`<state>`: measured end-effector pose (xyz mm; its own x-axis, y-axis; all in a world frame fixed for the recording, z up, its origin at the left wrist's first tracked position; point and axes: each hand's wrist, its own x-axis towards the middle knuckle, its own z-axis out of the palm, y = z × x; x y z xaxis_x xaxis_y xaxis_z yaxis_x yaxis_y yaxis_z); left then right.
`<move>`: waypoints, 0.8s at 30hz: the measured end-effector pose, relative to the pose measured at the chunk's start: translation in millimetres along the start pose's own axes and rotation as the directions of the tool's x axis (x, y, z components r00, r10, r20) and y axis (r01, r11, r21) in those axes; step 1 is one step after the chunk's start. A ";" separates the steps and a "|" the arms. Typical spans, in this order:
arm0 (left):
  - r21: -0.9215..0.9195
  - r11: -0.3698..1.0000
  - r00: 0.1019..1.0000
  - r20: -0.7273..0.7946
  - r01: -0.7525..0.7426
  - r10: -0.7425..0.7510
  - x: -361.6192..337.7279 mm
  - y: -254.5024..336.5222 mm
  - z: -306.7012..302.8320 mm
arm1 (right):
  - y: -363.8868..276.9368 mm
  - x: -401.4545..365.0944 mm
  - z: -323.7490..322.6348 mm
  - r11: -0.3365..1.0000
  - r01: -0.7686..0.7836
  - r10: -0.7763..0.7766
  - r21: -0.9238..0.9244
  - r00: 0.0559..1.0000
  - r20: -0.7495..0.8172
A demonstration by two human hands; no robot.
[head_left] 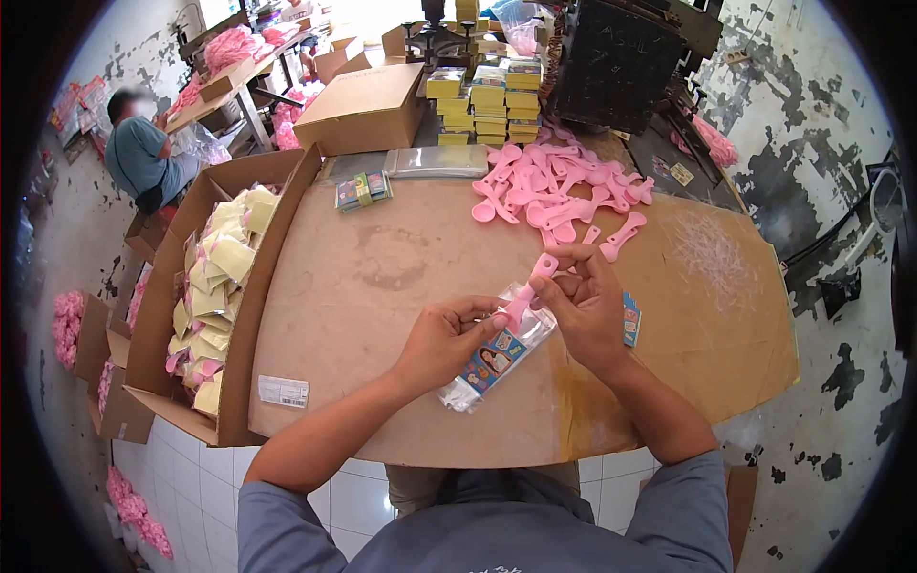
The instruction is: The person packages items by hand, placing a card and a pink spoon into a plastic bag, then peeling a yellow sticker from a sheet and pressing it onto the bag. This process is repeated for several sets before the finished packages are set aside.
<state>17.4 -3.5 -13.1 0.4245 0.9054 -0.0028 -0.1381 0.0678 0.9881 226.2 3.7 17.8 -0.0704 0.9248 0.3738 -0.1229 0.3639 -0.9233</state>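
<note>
A pink plastic spoon (528,295) slants between my hands, its holed handle end pointing up and away. My right hand (590,304) pinches the handle between thumb and fingers. The thumb and fingers of my left hand (444,336) close at the spoon's lower end, on the mouth of a clear plastic bag (541,330). A blue printed card (496,364) shows in or on that bag, below my fingers. Another blue card (630,319) lies partly hidden behind my right wrist. A heap of pink spoons (564,186) sits beyond my hands.
At left stands an open carton (244,334) of packed bags with yellowish cards. A banded card bundle (364,192), clear bags (439,160), a closed box (363,107) and yellow-edged card stacks (487,100) line the back. Plastic strips (714,253) lie right. A person (148,148) sits far left.
</note>
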 end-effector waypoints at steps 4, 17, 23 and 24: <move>0.000 0.999 0.999 0.004 -0.039 0.039 1.5 1.7 -0.5 | -8.3 16.5 -16.9 0.986 0.155 -0.160 -0.057 0.981 -0.110; 0.110 0.994 1.000 -0.004 0.000 0.000 -2.5 5.1 1.2 | -11.0 15.3 -18.4 0.997 0.023 -0.021 -0.076 1.000 0.016; 0.004 1.000 0.999 0.047 0.002 -0.002 -1.4 4.9 0.5 | 7.0 -3.4 -2.2 1.000 -0.015 0.015 0.007 0.997 0.069; -0.052 0.999 0.999 0.051 0.014 -0.012 -1.5 9.6 0.7 | 9.6 -5.6 0.0 1.000 -0.026 0.025 0.010 0.995 0.093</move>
<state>16.1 -4.5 -3.6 0.4714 0.8819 -0.0064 -0.1785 0.1024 0.9786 225.4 2.0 6.8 -0.1650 0.9195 0.3569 -0.1311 0.3382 -0.9319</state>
